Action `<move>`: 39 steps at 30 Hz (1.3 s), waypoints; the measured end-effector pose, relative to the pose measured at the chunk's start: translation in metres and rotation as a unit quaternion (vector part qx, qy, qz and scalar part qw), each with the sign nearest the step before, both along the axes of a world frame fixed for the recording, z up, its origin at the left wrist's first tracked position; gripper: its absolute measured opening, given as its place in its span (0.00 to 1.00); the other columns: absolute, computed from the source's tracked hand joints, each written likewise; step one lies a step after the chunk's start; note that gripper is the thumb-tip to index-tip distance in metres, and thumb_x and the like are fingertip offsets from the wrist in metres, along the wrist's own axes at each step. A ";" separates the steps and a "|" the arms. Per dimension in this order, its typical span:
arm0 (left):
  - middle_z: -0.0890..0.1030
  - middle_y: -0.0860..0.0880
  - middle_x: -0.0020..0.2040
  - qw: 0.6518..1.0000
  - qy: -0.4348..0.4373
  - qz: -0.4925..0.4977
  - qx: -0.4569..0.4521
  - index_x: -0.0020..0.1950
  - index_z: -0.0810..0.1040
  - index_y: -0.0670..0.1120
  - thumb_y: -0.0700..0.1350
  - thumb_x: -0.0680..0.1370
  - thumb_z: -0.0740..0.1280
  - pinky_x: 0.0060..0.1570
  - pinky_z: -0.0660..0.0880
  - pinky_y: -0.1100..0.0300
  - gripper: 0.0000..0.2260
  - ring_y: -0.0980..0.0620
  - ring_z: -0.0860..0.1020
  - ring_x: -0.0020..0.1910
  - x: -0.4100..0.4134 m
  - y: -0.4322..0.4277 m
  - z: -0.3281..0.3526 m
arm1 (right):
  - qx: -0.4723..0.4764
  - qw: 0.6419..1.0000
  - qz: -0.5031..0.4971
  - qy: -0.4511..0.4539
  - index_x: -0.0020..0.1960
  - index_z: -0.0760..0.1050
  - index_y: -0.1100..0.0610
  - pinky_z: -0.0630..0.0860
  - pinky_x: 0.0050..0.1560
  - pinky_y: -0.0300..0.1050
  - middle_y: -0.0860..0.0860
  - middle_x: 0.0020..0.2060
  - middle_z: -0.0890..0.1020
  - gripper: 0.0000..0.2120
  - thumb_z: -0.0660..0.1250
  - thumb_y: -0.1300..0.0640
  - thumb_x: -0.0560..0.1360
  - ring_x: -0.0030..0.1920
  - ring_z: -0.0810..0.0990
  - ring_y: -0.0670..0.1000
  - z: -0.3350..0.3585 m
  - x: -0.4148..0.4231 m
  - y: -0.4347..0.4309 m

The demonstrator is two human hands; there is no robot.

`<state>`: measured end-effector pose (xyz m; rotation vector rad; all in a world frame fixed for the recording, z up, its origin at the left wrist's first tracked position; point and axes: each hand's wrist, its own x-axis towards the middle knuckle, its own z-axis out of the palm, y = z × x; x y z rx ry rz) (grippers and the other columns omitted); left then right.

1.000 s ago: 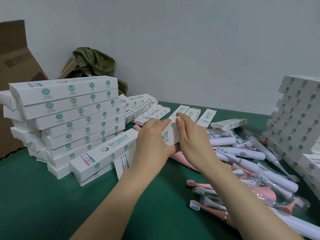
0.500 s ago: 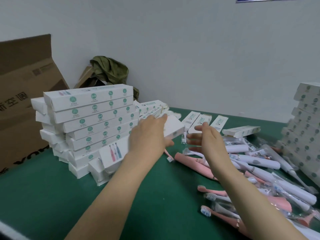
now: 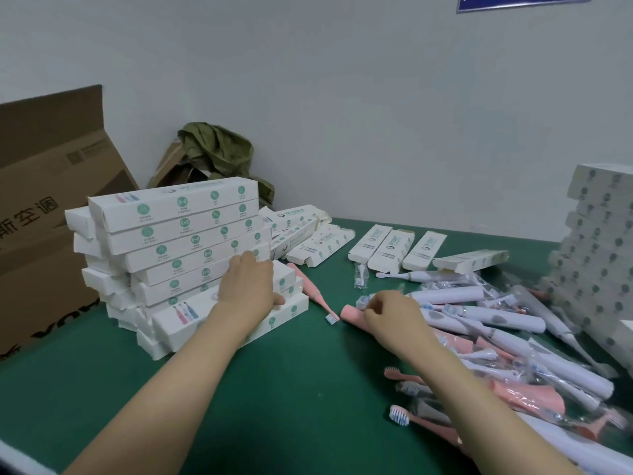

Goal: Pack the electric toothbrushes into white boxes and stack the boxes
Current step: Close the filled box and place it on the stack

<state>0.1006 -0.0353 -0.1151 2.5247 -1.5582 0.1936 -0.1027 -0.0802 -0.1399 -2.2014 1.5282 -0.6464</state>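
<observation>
My left hand (image 3: 248, 286) lies over a white box (image 3: 286, 281) on top of a low stack (image 3: 226, 320), fingers across its top and thumb against its near side. That low stack sits in front of a taller stack of white boxes (image 3: 178, 231). My right hand (image 3: 394, 317) hovers with curled fingers over the near end of a pink toothbrush handle (image 3: 349, 313) and a bagged brush head (image 3: 362, 299); its fingertips are hidden. White and pink toothbrushes in clear bags (image 3: 496, 337) are heaped on the right. Another pink toothbrush (image 3: 310, 293) lies beside the low stack.
Several flat and open boxes (image 3: 390, 248) lie at the back of the green table (image 3: 301, 389). A further stack of boxes (image 3: 599, 255) stands at the right edge. A brown carton (image 3: 44, 207) and a green cloth (image 3: 219, 152) stand at the left and back.
My left hand has carried the white box leftward and down onto the low stack. My right hand let go of it and dropped toward the pink toothbrush handle.
</observation>
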 end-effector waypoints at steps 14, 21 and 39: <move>0.77 0.44 0.54 0.975 0.087 -0.197 -0.062 0.57 0.75 0.41 0.47 0.77 0.64 0.45 0.72 0.55 0.13 0.44 0.75 0.54 -0.081 -0.128 0.010 | -0.083 0.982 -0.094 0.143 0.63 0.71 0.56 0.69 0.59 0.49 0.56 0.63 0.72 0.16 0.61 0.54 0.77 0.62 0.69 0.58 0.003 -0.066 -0.042; 0.73 0.40 0.60 0.980 0.089 -0.176 -0.003 0.61 0.71 0.41 0.54 0.77 0.65 0.47 0.69 0.54 0.20 0.42 0.72 0.57 -0.100 -0.204 -0.016 | -0.049 0.985 -0.040 0.161 0.68 0.64 0.50 0.61 0.66 0.50 0.56 0.68 0.63 0.20 0.58 0.48 0.77 0.67 0.62 0.59 -0.019 -0.062 -0.050; 0.80 0.42 0.45 0.958 0.050 -0.180 -0.217 0.47 0.78 0.40 0.34 0.77 0.60 0.38 0.72 0.52 0.08 0.44 0.75 0.41 -0.090 -0.123 0.012 | -0.031 0.987 -0.048 0.149 0.66 0.66 0.51 0.61 0.67 0.51 0.55 0.69 0.63 0.18 0.59 0.49 0.77 0.68 0.61 0.59 -0.021 -0.071 -0.059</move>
